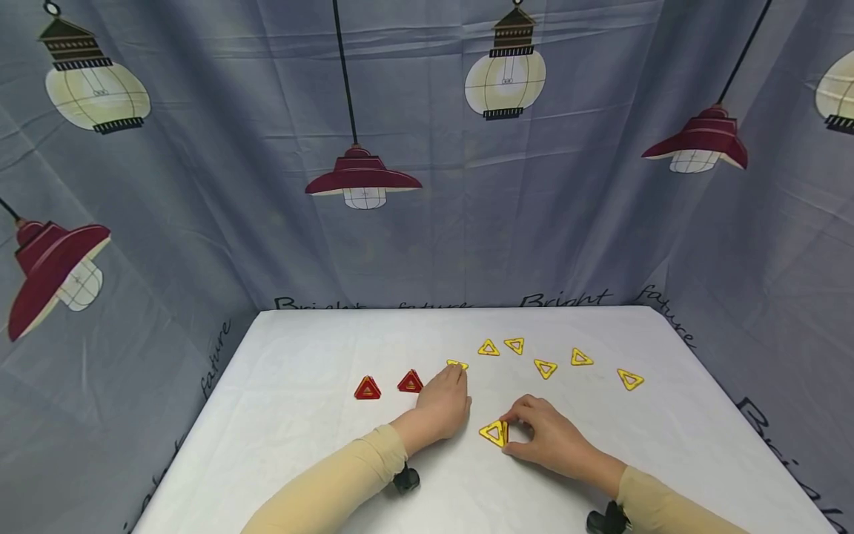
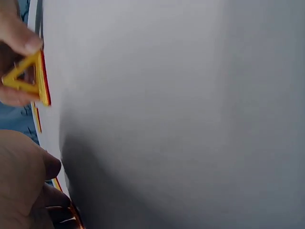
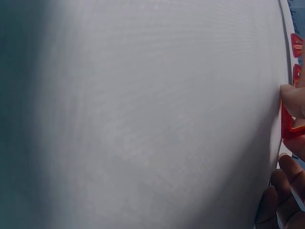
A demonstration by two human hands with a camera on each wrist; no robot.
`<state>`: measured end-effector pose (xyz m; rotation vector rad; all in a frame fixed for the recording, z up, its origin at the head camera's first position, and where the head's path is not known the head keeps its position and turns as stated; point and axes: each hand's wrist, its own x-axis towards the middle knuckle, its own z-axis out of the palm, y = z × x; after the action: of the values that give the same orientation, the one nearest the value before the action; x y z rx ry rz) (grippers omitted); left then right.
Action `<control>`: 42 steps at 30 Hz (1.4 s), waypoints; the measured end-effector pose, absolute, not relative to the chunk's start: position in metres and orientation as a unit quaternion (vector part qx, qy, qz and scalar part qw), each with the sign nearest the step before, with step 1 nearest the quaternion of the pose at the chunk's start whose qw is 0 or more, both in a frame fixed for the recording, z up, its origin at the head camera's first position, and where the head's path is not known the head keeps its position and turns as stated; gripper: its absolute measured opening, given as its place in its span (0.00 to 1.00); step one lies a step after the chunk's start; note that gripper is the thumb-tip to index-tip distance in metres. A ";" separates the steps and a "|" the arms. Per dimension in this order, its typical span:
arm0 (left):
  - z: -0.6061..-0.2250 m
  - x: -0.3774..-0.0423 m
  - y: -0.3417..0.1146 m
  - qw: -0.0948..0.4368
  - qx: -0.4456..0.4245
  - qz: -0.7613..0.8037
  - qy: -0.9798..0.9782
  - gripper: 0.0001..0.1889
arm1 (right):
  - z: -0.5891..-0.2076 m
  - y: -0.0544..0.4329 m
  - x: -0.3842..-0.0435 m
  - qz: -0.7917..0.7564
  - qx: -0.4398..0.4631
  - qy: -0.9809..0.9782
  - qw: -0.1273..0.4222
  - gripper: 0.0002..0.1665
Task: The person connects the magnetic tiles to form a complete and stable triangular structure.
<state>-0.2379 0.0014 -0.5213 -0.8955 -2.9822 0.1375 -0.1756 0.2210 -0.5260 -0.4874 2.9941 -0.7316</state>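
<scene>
a: what's in the right grip (image 1: 550, 441)?
b: a yellow triangular piece (image 1: 485, 432), pinched between thumb and fingers. it has an open middle, and the left wrist view shows red along one side.
a: where is it, exactly?
b: towards the middle of the white bench (image 1: 300, 445), just left of the right grip. i can't tell whether it touches the surface.
a: and the left grip (image 1: 445, 400)?
b: farther out, its fingertips over a flat yellow triangle (image 1: 457, 363), hiding part of it. i can't tell whether they pinch it or only touch.
a: anything else lying about?
b: five more yellow triangles (image 1: 582, 363), spread apart beyond the right grip and off to the right. two red triangular pieces (image 1: 368, 388) are on the left, one of them just beside the left grip.
a: behind all that?
b: a grey-blue curtain (image 1: 414, 252) printed with lamps.
</scene>
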 end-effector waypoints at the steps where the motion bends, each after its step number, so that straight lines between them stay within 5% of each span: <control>1: -0.522 -0.234 -0.002 0.014 -0.294 0.045 -0.955 0.29 | -0.526 0.221 -0.176 -0.233 -0.157 0.960 0.009 0.22; 22: -0.509 -0.177 -0.078 0.009 -0.422 -0.015 -0.907 0.21 | -0.525 0.222 -0.174 -0.235 -0.163 0.958 0.010 0.22; 31: -0.508 -0.178 -0.109 0.023 -0.491 -0.082 -0.867 0.16 | -0.525 0.223 -0.174 -0.234 -0.158 0.959 0.014 0.22; 42: -0.514 -0.190 -0.109 0.003 -0.363 -0.232 -0.902 0.19 | -0.524 0.222 -0.174 -0.234 -0.164 0.958 0.014 0.22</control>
<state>-0.1898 -0.1093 -0.5144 -1.1383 -2.8296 -0.7269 -0.1740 0.2217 -0.5242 -0.5103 2.9829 -0.7287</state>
